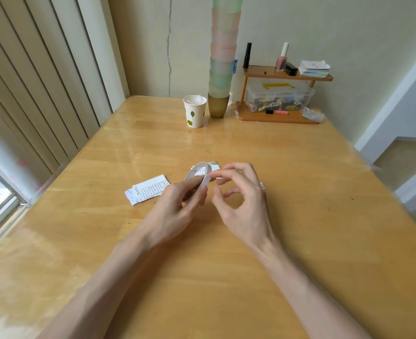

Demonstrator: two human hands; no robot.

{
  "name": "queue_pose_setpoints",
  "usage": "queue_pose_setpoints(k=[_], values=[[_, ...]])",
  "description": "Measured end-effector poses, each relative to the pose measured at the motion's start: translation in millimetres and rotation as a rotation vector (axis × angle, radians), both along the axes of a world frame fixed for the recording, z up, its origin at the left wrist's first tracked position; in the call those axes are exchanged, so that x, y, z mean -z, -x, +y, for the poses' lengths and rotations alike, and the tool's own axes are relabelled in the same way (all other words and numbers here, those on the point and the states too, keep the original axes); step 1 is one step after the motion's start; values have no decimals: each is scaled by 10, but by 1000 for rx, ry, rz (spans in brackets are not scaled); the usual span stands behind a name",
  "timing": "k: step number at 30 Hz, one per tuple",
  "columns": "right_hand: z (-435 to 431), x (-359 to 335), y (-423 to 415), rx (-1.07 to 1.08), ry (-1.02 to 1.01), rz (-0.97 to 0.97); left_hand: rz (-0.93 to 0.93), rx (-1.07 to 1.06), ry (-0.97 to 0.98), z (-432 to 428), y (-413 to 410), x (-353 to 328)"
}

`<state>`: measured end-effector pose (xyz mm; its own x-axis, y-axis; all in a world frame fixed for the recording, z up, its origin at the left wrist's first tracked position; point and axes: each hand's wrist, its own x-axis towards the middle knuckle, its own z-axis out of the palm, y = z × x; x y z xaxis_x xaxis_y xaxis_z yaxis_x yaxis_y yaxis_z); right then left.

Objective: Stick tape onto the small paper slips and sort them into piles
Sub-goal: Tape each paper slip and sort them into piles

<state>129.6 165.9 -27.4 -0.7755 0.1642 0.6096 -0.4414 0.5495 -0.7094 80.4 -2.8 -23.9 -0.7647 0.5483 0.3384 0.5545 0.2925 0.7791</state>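
Left grip point(175, 206) holds the tape roll point(206, 178), right grip point(243, 201) loosely curled beside it

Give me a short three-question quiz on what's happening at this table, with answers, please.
1. True or false: the left hand grips the tape roll.
2. Short answer: what rises just right of the paper cup?
3. Multiple choice: the fanned pile of printed slips lies (A) on the table, left of that hand, (B) inside the cup, (C) in a drawer.
Key: 1 true. 2 a tall stack of plastic cups. 3 A.
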Motion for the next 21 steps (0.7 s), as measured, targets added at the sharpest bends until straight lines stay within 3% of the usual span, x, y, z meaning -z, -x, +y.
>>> queue_pose_setpoints(k=[8, 14, 21], values=[[-23, 36, 12, -16, 13, -3, -35, -31, -20, -16, 25, -4], [10, 67, 15, 0, -98, -14, -32, -19, 2, -27, 11, -13], [24, 53, 39, 20, 76, -35, -42, -30, 82, -33, 34, 4]])
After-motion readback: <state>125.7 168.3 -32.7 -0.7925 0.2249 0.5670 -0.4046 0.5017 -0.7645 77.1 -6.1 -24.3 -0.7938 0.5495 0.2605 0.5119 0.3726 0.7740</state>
